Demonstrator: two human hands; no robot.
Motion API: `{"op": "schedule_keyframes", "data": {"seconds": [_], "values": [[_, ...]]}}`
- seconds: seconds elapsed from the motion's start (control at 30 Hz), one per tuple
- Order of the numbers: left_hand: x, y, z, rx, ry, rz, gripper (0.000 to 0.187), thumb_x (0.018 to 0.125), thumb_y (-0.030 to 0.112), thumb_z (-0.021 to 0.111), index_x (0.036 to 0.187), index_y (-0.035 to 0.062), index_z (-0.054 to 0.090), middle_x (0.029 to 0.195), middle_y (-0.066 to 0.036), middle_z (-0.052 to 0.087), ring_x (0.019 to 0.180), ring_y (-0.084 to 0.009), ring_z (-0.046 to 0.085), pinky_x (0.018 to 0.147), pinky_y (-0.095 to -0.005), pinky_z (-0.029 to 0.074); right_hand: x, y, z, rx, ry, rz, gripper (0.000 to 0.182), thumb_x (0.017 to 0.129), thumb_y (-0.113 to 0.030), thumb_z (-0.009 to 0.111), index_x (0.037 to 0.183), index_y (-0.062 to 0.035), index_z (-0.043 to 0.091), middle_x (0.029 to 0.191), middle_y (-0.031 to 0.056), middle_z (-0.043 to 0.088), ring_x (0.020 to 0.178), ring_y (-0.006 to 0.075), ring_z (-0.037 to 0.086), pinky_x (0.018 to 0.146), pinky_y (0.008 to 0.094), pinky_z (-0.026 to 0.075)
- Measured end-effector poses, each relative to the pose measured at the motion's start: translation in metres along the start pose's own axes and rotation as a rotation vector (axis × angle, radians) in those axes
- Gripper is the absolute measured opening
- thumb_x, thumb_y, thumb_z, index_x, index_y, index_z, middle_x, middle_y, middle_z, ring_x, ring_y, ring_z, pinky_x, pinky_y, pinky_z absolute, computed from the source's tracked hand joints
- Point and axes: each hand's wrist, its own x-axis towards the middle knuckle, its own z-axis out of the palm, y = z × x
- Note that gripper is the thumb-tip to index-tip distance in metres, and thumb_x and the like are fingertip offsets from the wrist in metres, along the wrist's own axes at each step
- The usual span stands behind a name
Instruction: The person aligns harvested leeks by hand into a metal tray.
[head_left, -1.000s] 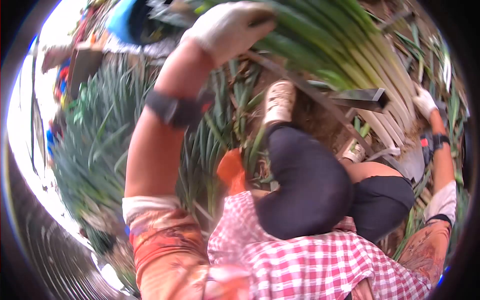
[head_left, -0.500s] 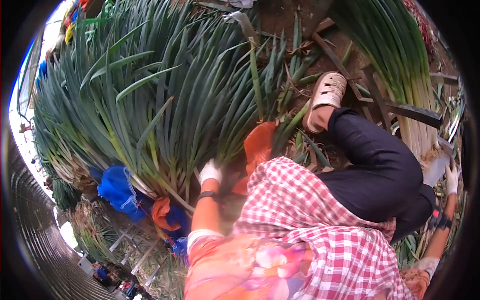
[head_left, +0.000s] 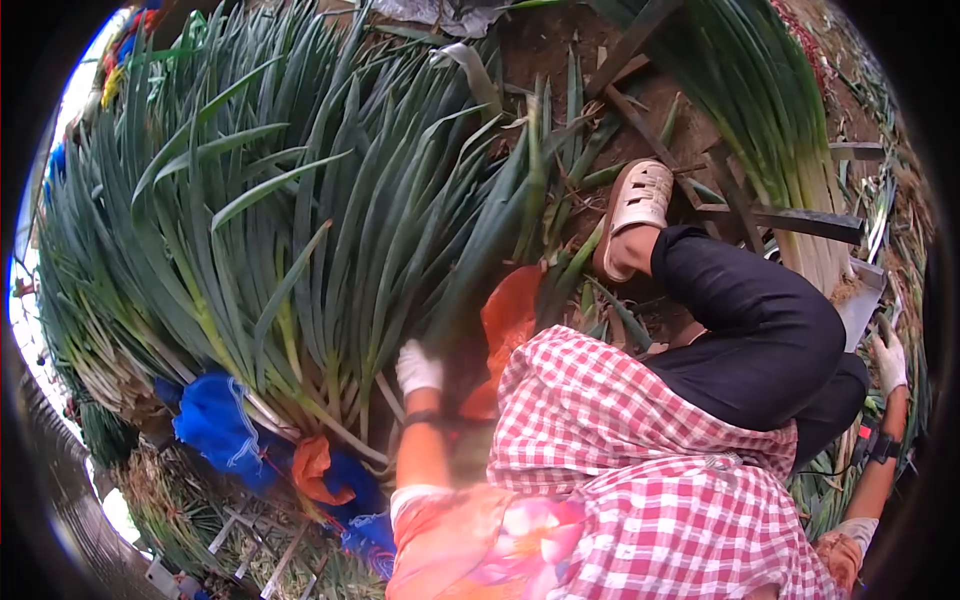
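A large pile of green onions stands on the left, leaves upward and pale stems toward me. My left hand, in a white glove, is closed at the base of the stalks along the pile's right side; some leaves above it are blurred. At the far right, my gloved right hand has its fingers apart, beside a grey metal plate. Just beyond that plate, a bundle of long green onions lies across a dark metal frame, root ends toward me.
Blue netting and orange cloth lie under the pile's stems. An orange sheet is between the pile and my checked apron. My sandalled foot rests among loose leaves. A wooden rack stands at lower left.
Leaves at the pile's right edge have shifted and spread rightward above my left hand. My right hand has moved slightly down and left, near the plate. The whole view has turned a little.
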Motion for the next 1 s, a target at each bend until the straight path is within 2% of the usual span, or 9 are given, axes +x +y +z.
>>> {"op": "schedule_keyframes", "data": {"seconds": [0.1, 0.17, 0.33, 0.37, 0.43, 0.73, 0.9, 0.97, 1.0], "values": [[-0.007, 0.005, -0.014, -0.088, 0.001, -0.020, 0.059, 0.063, 0.028, 0.069, 0.113, 0.0044, 0.049, 0.110, -0.021, 0.056, 0.100, -0.0378, 0.055, 0.088, -0.0421, 0.045, 0.017, 0.008, 0.004, -0.191, 0.054, -0.259, 0.046, 0.086, -0.016, 0.046, 0.128, 0.0020, 0.042, 0.127, 0.0179, 0.047, 0.120, 0.0247, 0.042, 0.101, 0.0306, 0.030], [-0.013, 0.021, -0.030, 0.039, -0.171, -0.027, 0.080, 0.058, 0.032, 0.074, 0.126, 0.0051, 0.042, 0.121, -0.020, 0.051, 0.108, -0.0341, 0.052, 0.092, -0.0392, 0.043, 0.025, 0.012, 0.010, -0.112, 0.051, -0.177, 0.046, 0.086, -0.015, 0.045, 0.128, 0.0018, 0.042, 0.131, 0.0182, 0.044, 0.123, 0.0243, 0.039, 0.103, 0.0302, 0.028], [-0.002, 0.030, 0.021, 0.039, 0.022, -0.025, 0.100, 0.054, 0.030, 0.077, 0.136, 0.0097, 0.023, 0.119, -0.018, 0.052, 0.111, -0.0309, 0.050, 0.095, -0.0385, 0.042, -0.020, -0.047, -0.015, -0.164, -0.049, 0.033, 0.050, 0.085, -0.018, 0.048, 0.130, 0.0003, 0.039, 0.127, 0.0171, 0.047, 0.119, 0.0252, 0.044, 0.099, 0.0323, 0.033], [-0.003, 0.025, 0.051, 0.156, 0.283, 0.028, 0.089, 0.054, 0.029, 0.077, 0.130, 0.0091, 0.034, 0.118, -0.019, 0.052, 0.109, -0.0323, 0.052, 0.092, -0.0382, 0.043, -0.043, -0.055, -0.018, -0.250, -0.066, 0.087, 0.052, 0.085, -0.024, 0.049, 0.131, -0.0022, 0.039, 0.123, 0.0181, 0.050, 0.116, 0.0267, 0.046, 0.097, 0.0334, 0.034], [0.009, 0.022, 0.048, 0.072, 0.198, 0.031, 0.084, 0.054, 0.029, 0.077, 0.125, 0.0087, 0.038, 0.117, -0.020, 0.053, 0.107, -0.0331, 0.053, 0.090, -0.0382, 0.044, -0.055, -0.080, -0.025, -0.438, -0.097, 0.108, 0.058, 0.085, -0.038, 0.053, 0.132, -0.0072, 0.040, 0.116, 0.0203, 0.056, 0.111, 0.0298, 0.051, 0.092, 0.0357, 0.038], [-0.021, 0.021, -0.016, -0.141, -0.021, 0.117, 0.060, 0.059, 0.027, 0.070, 0.111, 0.0066, 0.048, 0.092, -0.021, 0.062, 0.090, -0.0383, 0.059, 0.078, -0.0414, 0.047, -0.059, -0.100, -0.020, -0.324, -0.023, 0.040, 0.048, 0.085, -0.032, 0.053, 0.124, -0.0046, 0.048, 0.112, 0.0199, 0.057, 0.105, 0.0295, 0.054, 0.088, 0.0349, 0.040], [-0.049, -0.003, -0.060, -0.528, 0.103, 0.273, 0.044, 0.062, 0.010, 0.074, 0.101, 0.0063, 0.054, 0.090, -0.007, 0.064, 0.080, -0.0138, 0.059, 0.071, -0.0290, 0.049, -0.034, -0.121, -0.036, -0.357, 0.012, -0.102, 0.047, 0.085, -0.031, 0.054, 0.123, -0.0038, 0.049, 0.112, 0.0201, 0.057, 0.103, 0.0294, 0.054, 0.088, 0.0348, 0.041], [-0.067, 0.001, -0.101, -0.967, 0.232, 0.409, 0.046, 0.059, -0.001, 0.074, 0.101, 0.0044, 0.056, 0.092, -0.005, 0.063, 0.081, -0.0142, 0.058, 0.073, -0.0288, 0.050, -0.024, -0.137, -0.040, -0.368, 0.007, -0.180, 0.047, 0.085, -0.030, 0.054, 0.123, -0.0035, 0.049, 0.111, 0.0202, 0.058, 0.103, 0.0294, 0.055, 0.087, 0.0347, 0.041], [-0.071, 0.008, -0.125, -0.932, 0.427, 0.463, 0.047, 0.058, -0.003, 0.074, 0.101, 0.0033, 0.056, 0.092, -0.004, 0.062, 0.080, -0.0138, 0.058, 0.072, -0.0291, 0.050, -0.020, -0.151, -0.040, -0.350, 0.012, -0.240, 0.046, 0.085, -0.030, 0.054, 0.123, -0.0034, 0.049, 0.111, 0.0203, 0.058, 0.102, 0.0293, 0.055, 0.087, 0.0347, 0.041]]}}
